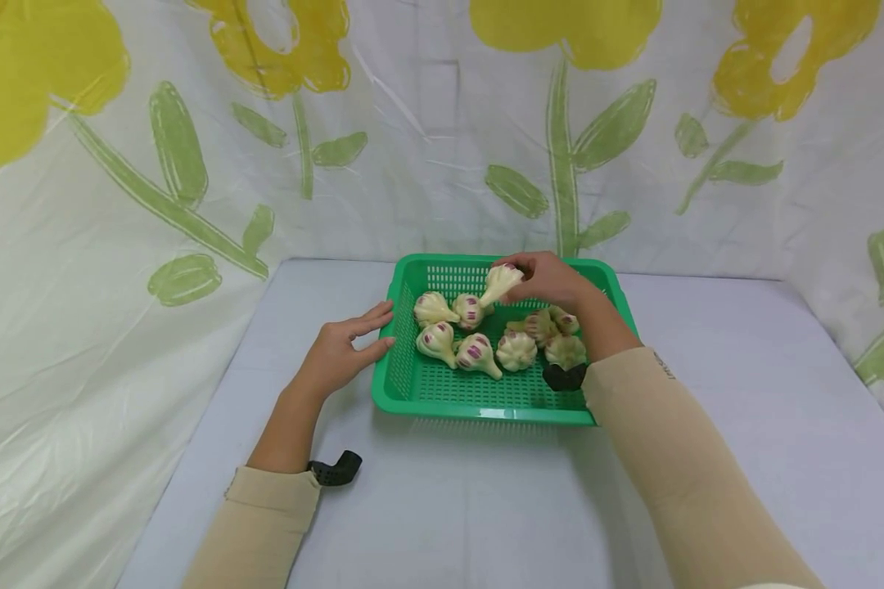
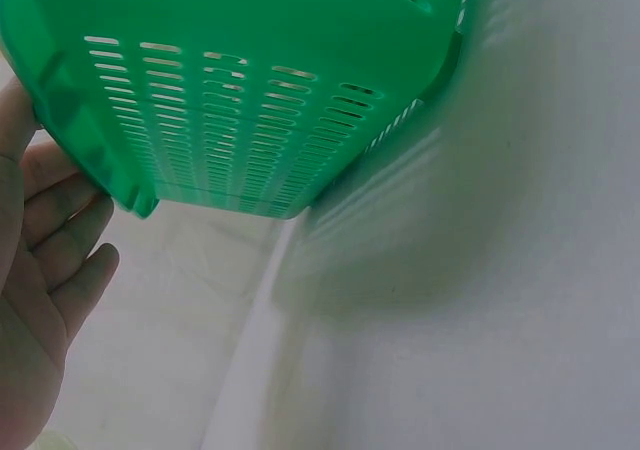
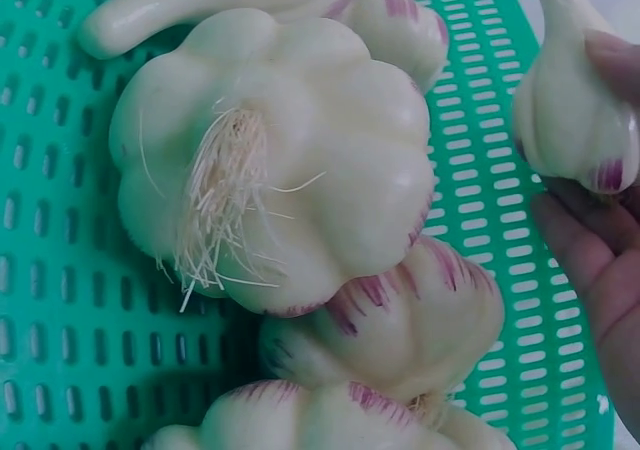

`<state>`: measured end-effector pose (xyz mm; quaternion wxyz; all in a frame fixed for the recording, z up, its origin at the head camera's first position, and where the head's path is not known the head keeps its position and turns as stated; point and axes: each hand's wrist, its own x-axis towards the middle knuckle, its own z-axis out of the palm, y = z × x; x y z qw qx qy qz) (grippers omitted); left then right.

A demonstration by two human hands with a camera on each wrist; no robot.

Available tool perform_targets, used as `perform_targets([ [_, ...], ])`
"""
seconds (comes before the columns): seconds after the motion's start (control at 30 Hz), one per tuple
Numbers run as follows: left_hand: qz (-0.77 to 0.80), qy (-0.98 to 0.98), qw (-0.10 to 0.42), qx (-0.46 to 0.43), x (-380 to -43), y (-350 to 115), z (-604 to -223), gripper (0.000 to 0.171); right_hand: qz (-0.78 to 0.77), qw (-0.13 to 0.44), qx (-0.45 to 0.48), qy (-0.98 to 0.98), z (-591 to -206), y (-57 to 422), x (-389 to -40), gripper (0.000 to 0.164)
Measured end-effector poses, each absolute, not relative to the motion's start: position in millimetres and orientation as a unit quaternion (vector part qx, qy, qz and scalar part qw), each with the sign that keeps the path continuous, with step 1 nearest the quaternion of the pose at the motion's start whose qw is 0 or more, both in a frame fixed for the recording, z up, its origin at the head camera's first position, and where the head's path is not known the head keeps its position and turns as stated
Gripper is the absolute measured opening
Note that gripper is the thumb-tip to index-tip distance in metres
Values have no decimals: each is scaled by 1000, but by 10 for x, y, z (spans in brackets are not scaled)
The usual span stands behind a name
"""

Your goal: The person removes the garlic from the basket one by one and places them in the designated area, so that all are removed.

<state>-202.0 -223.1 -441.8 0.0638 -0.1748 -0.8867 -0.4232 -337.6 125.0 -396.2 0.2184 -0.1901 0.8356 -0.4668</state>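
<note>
A green plastic basket (image 1: 486, 415) stands on the table with several garlic bulbs in it, white with purple streaks. My right hand (image 1: 548, 282) pinches one garlic bulb (image 1: 502, 282) over the basket's back part, its stem slanting down to the left. That held garlic bulb (image 3: 575, 110) also shows at the right of the right wrist view, between thumb and fingers. At the basket's left rim my left hand (image 1: 339, 348) touches the edge with fairly straight fingers. In the left wrist view the left hand (image 2: 45, 240) lies against the outside of the rim.
More garlic bulbs lie in the basket: one group (image 1: 475, 353) at left and middle, another (image 1: 564, 352) under the right wrist. Behind the white table (image 1: 412, 507) hangs a sheet (image 1: 427, 164) printed with yellow flowers.
</note>
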Motion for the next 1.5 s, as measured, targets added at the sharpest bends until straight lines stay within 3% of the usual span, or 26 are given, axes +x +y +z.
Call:
perform_targets([
  [0.63,-424,-886,67,-174,-2018,-2225,-4416,48,-513,153,-168,828,-3879,1312,-3369,68],
  [1.17,-418,-881,90,-203,-2030,-2214,-4413,47,-646,13,-74,760,-3561,1474,-3297,65],
  [1.5,-420,-882,82,-196,-2024,-2225,-4421,49,-664,-27,-61,744,-3381,1623,-3273,63],
])
